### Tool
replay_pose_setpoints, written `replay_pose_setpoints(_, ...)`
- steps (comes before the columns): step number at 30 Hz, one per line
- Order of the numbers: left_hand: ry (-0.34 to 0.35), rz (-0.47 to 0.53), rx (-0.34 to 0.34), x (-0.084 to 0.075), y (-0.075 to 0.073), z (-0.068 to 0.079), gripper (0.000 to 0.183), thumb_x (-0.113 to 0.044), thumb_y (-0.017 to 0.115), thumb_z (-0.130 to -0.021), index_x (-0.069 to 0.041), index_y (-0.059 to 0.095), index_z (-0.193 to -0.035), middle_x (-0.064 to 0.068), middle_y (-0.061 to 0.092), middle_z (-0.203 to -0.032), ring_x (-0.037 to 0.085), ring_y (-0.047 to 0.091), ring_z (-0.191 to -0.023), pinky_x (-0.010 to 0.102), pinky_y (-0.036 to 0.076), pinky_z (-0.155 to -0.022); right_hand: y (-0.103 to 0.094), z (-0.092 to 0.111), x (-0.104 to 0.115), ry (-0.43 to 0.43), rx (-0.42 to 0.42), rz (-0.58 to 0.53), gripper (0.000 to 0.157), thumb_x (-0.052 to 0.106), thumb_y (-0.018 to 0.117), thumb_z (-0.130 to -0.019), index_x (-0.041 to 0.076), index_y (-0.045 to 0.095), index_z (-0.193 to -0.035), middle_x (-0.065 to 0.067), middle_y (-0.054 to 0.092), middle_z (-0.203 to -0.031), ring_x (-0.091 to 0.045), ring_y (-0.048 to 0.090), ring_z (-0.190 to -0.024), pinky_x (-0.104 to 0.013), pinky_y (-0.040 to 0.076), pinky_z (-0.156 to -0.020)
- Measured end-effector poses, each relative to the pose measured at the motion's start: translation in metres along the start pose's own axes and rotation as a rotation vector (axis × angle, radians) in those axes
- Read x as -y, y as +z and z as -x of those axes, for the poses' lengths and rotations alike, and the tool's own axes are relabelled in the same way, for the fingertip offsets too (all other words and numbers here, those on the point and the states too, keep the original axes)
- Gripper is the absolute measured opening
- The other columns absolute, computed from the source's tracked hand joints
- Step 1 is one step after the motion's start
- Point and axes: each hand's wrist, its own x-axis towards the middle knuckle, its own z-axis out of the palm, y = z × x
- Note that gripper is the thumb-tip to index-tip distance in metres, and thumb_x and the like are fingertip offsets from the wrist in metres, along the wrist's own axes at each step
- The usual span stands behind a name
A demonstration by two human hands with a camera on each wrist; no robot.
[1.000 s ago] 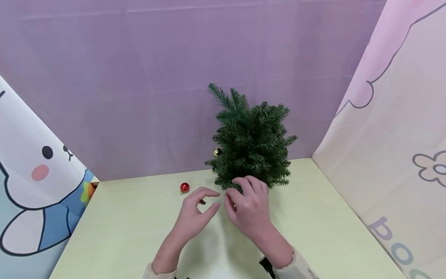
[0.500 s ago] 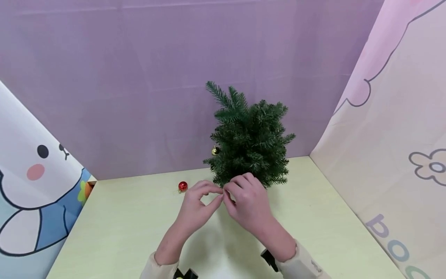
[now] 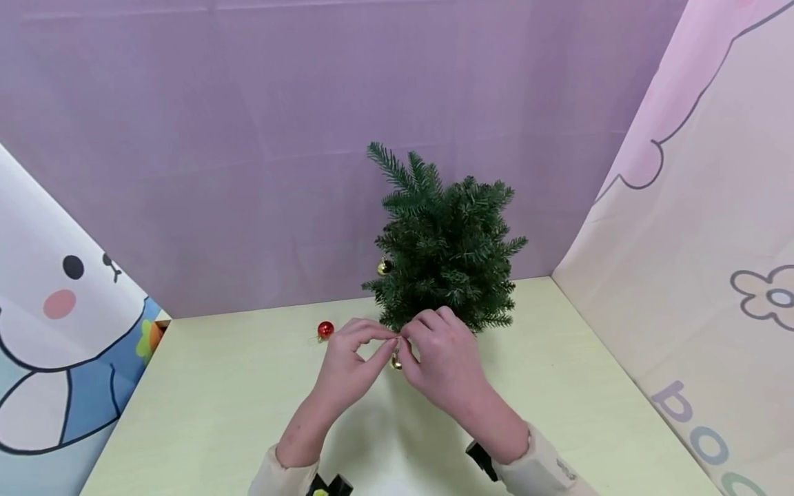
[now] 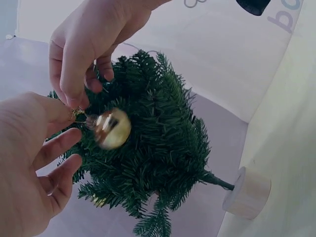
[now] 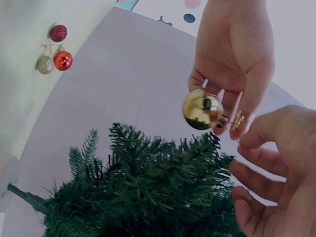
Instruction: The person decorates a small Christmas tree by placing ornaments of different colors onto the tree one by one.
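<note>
Between my two hands hangs a shiny gold bauble (image 4: 112, 129), its thin gold cord (image 5: 238, 120) pinched at the fingertips. My left hand (image 3: 347, 362) holds the cord between thumb and index finger. Meeting it from the other side, my right hand (image 3: 443, 351) also pinches the cord with thumb and index finger. Right behind both hands stands a small green artificial Christmas tree (image 3: 446, 255). Another gold bauble (image 3: 384, 266) hangs on the tree's left side. In the head view the fingers partly hide the held bauble.
The tree has a pale round base (image 4: 248, 192) on the light table (image 3: 236, 386). Left of the tree lie a shiny red bauble (image 5: 63, 60), a dark red glitter bauble (image 5: 58, 33) and a pale glitter bauble (image 5: 45, 64). Purple cloth (image 3: 248, 158) hangs behind.
My left hand has come in to the right, and its fingertips now meet the right hand's at the cord. The gold bauble now shows hanging below the fingers.
</note>
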Motion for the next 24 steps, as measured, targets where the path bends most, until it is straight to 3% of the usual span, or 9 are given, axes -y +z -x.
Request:
replay_pose_setpoints(8, -0.035, -0.046, -0.014, 0.005, 0.0, -0.003, 0.005, -0.018, 0.07, -0.091, -0.018, 0.074, -0.095, -0.011, 0.067, -0.091, 0.013, 0.062, -0.089, 0.032, 0.05, -0.074, 0.005, 0.0, 0.002, 0.064, 0.013, 0.047, 0.004, 0.009, 0.071, -0.077, 0.012, 0.07, -0.074, 0.001, 0.063, -0.07, -0.018, 0.05, -0.06, -0.028, 0.044, -0.056)
replay_pose_setpoints(15, -0.061, -0.091, -0.006, 0.009, 0.002, -0.008, 0.006, -0.02, 0.067, -0.094, -0.022, 0.072, -0.097, -0.016, 0.065, -0.093, 0.002, 0.06, -0.086, 0.031, 0.051, -0.071, 0.008, -0.003, 0.003, 0.101, 0.037, 0.081, 0.005, 0.011, 0.07, -0.079, 0.012, 0.07, -0.074, 0.001, 0.063, -0.067, -0.018, 0.05, -0.058, -0.028, 0.045, -0.053)
replay_pose_setpoints(24, -0.081, -0.137, -0.002, 0.015, 0.005, -0.008, 0.007, -0.022, 0.065, -0.095, -0.022, 0.072, -0.097, -0.011, 0.066, -0.091, 0.002, 0.06, -0.087, 0.035, 0.052, -0.07, 0.011, -0.005, 0.001, 0.142, 0.079, 0.091, 0.009, 0.012, 0.071, -0.077, 0.015, 0.067, -0.069, 0.004, 0.059, -0.064, -0.017, 0.05, -0.056, -0.026, 0.043, -0.045)
